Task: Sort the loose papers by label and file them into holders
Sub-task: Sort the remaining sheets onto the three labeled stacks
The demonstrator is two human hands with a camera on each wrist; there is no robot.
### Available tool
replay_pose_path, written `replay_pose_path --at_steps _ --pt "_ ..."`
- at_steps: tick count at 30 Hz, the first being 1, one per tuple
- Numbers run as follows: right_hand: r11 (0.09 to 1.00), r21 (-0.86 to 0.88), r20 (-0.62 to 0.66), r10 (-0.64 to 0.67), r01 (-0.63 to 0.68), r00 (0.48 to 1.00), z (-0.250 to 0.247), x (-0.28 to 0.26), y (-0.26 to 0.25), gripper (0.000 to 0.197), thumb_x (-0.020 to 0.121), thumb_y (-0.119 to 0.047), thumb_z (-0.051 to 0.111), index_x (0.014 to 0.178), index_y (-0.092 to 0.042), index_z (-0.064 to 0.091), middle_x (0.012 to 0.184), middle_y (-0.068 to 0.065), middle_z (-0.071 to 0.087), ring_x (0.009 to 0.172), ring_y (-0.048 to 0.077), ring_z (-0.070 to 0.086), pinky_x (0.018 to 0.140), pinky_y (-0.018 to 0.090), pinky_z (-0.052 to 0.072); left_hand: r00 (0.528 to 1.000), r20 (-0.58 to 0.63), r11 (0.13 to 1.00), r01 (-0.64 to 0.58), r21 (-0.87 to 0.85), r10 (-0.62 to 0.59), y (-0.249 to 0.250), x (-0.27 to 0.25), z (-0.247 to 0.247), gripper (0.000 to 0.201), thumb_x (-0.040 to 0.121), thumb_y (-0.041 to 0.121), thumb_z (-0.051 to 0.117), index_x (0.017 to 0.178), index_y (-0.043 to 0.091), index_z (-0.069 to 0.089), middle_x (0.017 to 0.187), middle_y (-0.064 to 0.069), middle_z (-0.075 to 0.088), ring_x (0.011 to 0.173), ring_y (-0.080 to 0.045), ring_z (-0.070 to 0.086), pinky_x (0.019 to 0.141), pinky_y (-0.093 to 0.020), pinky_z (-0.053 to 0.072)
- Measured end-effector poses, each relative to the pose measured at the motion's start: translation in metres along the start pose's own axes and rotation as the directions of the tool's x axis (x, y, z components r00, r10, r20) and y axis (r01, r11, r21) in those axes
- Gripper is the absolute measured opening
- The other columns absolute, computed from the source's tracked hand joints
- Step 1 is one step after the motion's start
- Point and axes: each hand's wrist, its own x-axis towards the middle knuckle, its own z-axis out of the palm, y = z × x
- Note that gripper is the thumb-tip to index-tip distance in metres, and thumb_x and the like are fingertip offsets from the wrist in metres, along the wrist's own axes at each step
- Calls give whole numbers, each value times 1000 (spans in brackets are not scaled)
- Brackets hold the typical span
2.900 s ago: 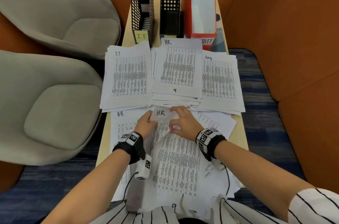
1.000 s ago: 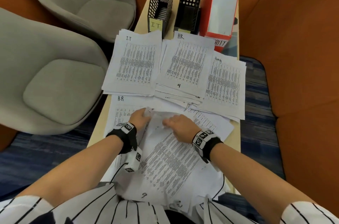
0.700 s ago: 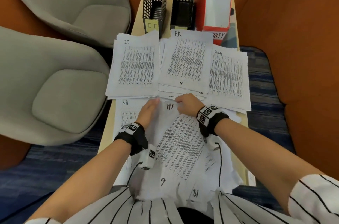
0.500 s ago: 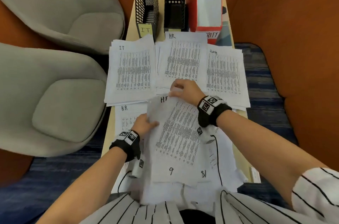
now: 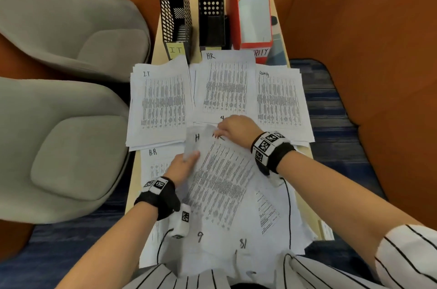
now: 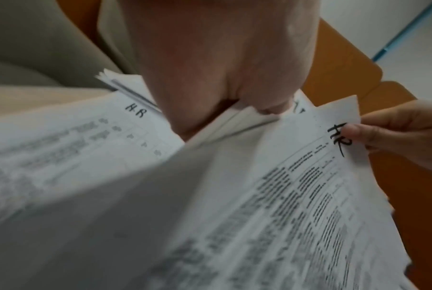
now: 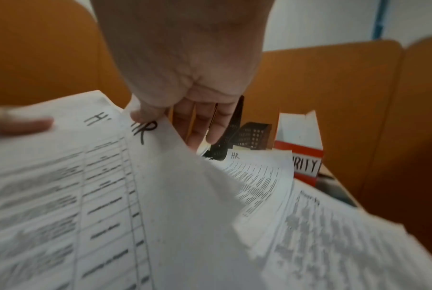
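Note:
Three sorted stacks lie mid-table: IT (image 5: 160, 104), HR (image 5: 227, 85) and Security (image 5: 281, 102). Behind them stand a black mesh holder tagged IT (image 5: 175, 5), a black perforated holder (image 5: 212, 9) and a red-and-white holder (image 5: 253, 5). My right hand (image 5: 222, 129) pinches the top corner of a sheet marked HR (image 5: 222, 177), thumb beside the label (image 7: 145, 125), lifting it just short of the HR stack. My left hand (image 5: 191, 157) grips the left edge of the loose sheets beneath, thumb on top (image 6: 271, 106). Another HR sheet (image 5: 153, 161) lies flat at the left.
More loose papers (image 5: 267, 229) spread over the near end of the narrow table (image 5: 307, 206) and over my lap. Two grey armchairs (image 5: 71, 146) stand close on the left. An orange partition (image 5: 366, 52) closes the right side and back.
My right hand has raised the HR sheet's top corner and carried it forward toward the HR stack. My left hand slid from the sheet's top to the left edge of the loose sheets.

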Motion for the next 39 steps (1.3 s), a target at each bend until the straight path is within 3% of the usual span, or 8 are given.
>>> replay_pose_path --at_steps 5,11,15,21,26,29,33,39 --pt "937 -300 -175 -238 178 955 1 -7 24 27 95 -38 54 103 -20 72 96 3 70 89 26 61 74 37 52 994 104 999 41 -18 -39 0 -1 -23 59 85 69 39 109 21 63 105 1 68 103 -18 64 103 -38 44" --pt "981 112 -62 -153 159 986 7 10 -3 28 95 -36 56 88 -12 70 129 10 58 116 27 52 105 45 37 995 103 1000 0 -10 1 11 3 -13 105 58 94 34 128 19 55 124 -1 62 116 -17 57 105 -34 40" --pt "968 245 -87 -32 52 996 1 20 -16 30 98 -34 50 78 -12 57 73 4 61 67 23 55 71 42 50 993 120 995 6 -96 6 9 5 -7 56 77 56 66 117 16 62 113 -5 69 104 -22 66 99 -41 48" --pt "877 424 -177 325 -226 929 16 11 18 99 73 -54 75 150 -21 21 152 8 33 139 25 32 114 47 29 994 -75 986 67 -152 -80 -2 10 -13 19 92 19 59 107 8 58 104 -9 65 107 -32 61 96 -39 46" --pt "346 820 371 284 -455 884 44 -45 34 93 69 -44 82 144 -11 36 126 5 61 116 26 59 102 37 44 984 -124 858 45 -512 -125 -3 21 -23 38 93 16 58 130 9 50 115 0 61 117 -19 54 105 -34 36" --pt "379 749 481 254 -544 839 84 -64 41 76 53 -65 81 106 -13 65 107 10 72 100 30 68 96 50 51 970 -179 837 41 -546 -164 -7 35 -24 52 89 25 63 133 5 46 125 2 55 121 -17 50 108 -38 35" --pt "405 778 230 526 -480 818 85 -56 42 29 85 -40 69 92 -12 65 98 14 72 94 34 68 85 47 56 969 -143 979 198 -50 -203 -9 45 -13 77 89 64 41 139 5 40 141 -9 45 131 -29 43 110 -40 32" --pt "263 889 74 727 -376 683 17 1 75 66 84 -40 70 133 0 52 110 11 64 97 26 61 76 33 52 907 -283 791 412 452 -311 -33 46 -2 66 88 37 60 137 3 30 141 -23 32 128 -41 37 106 -46 36"
